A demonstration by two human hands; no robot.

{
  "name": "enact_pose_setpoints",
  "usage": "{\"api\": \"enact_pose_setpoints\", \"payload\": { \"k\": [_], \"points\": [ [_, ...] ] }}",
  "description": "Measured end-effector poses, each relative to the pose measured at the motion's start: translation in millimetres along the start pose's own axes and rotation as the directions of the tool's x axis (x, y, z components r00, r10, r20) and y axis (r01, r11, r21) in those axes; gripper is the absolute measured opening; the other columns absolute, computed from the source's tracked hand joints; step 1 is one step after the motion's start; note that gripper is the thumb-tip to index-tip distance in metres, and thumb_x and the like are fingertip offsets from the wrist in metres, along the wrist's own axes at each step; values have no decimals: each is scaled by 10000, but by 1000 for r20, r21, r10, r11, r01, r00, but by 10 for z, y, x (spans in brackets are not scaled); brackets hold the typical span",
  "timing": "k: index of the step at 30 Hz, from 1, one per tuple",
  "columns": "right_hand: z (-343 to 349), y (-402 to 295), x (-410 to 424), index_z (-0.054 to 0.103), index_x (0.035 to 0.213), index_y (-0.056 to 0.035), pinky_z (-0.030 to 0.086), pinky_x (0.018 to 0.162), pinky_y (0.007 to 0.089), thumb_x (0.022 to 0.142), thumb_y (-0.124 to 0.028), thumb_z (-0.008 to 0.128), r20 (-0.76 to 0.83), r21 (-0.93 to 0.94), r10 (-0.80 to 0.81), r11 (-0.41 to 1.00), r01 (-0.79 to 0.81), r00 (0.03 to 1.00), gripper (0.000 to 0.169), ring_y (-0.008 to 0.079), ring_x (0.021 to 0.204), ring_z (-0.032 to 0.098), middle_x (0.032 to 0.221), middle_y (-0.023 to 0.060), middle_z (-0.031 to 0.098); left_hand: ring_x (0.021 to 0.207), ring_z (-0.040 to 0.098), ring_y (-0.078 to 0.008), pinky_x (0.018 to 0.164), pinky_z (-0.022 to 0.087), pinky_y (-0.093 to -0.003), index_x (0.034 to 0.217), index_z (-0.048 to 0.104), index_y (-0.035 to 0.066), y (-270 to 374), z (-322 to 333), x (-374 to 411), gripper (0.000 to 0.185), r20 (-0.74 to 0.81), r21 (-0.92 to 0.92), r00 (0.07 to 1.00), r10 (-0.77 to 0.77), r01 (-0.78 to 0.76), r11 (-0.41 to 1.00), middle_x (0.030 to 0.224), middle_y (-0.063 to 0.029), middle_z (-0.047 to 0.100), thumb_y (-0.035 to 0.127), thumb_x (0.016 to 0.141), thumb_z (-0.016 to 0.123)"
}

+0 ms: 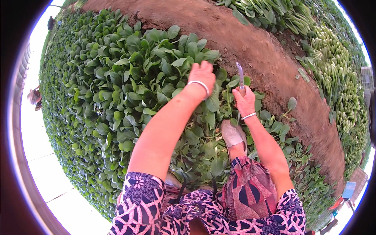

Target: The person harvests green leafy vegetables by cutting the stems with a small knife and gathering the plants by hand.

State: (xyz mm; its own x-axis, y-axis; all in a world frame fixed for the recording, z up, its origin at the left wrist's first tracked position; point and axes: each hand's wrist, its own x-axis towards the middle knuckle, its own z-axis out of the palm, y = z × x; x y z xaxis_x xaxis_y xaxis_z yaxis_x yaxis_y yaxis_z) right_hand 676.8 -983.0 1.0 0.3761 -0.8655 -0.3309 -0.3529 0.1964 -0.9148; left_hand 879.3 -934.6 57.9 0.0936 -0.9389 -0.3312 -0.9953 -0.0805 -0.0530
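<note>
My right hand (245,100) is closed around the handle of a small knife (240,72), its narrow, curved-tipped blade pointing away from me over the bed's edge. To its left, my left hand (202,77) reaches among the leafy greens (192,50) at the border of the dense bed, its fingers bent and partly blurred. Whether those fingers grip a plant cannot be told. Both wrists wear light bangles. Loose leaves and stems (205,138) lie below the hands, beside my shoe (232,133).
A bare soil path (282,67) curves along the right of the bed. Beyond it lie rows of harvested greens (335,67) with pale stems showing. A person (35,98) in a hat is at the far left edge. Crates (367,77) stand at the far right.
</note>
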Motion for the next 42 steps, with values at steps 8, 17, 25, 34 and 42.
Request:
{"api": "enact_pose_setpoints", "payload": {
  "k": [8, 17, 25, 34, 42],
  "points": [
    [353, -221, -98, 574, 925, -22, 485, 622, 359, 869, -257, 702, 219, -266, -230, 921, 285, 948, 273, 256, 645, 583, 724, 134, 602, 1274, 419, -318, 989, 417, -498, 1139, 635, 110, -508, 470, -687, 403, 5, -163, 965, -263, 260, 952, 1358, -127, 500, 349, 820, 695],
    [550, 15, 202, 617, 937, 35, 493, 819, 481, 862, -368, 636, 379, -585, 144, 803, 116, 914, 410, 433, 915, 637, 921, 278, 658, 1327, 384, -323, 994, 430, -483, 1194, 612, 129, -463, 734, -852, 441, -102, -412, 936, -337, 269, 871, 1452, -117, 433, 320, 809, 709],
    [851, -23, 246, 610, 963, 9, 506, 817, 478, 882, -336, 604, 383, -617, 89, 765, 183, 919, 355, 414, 926, 647, 947, 236, 680, 1341, 376, -335, 1036, 381, -483, 1244, 588, 114, -523, 767, -846, 504, -82, -493, 929, -360, 276, 825, 1453, -120, 437, 291, 793, 723],
    [976, -130, 49, 672, 946, -36, 543, 791, 452, 857, -221, 564, 593, -637, -92, 554, 536, 800, 231, 370, 867, 685, 924, 191, 704, 1335, 403, -304, 1041, 374, -446, 1220, 574, 51, -82, 193, -458, 433, -371, -377, 928, 25, -175, 910, 1405, -108, 492, 202, 822, 655],
    [828, 174, 112, 550, 1040, 9, 506, 787, 503, 885, -234, 587, 438, -494, 16, 839, 226, 899, 291, 458, 875, 628, 890, 262, 663, 1302, 426, -285, 971, 455, -459, 1031, 644, 37, -344, 672, -728, 316, -109, -352, 961, -254, 202, 914, 1416, -109, 450, 244, 800, 703]
  ]
}}
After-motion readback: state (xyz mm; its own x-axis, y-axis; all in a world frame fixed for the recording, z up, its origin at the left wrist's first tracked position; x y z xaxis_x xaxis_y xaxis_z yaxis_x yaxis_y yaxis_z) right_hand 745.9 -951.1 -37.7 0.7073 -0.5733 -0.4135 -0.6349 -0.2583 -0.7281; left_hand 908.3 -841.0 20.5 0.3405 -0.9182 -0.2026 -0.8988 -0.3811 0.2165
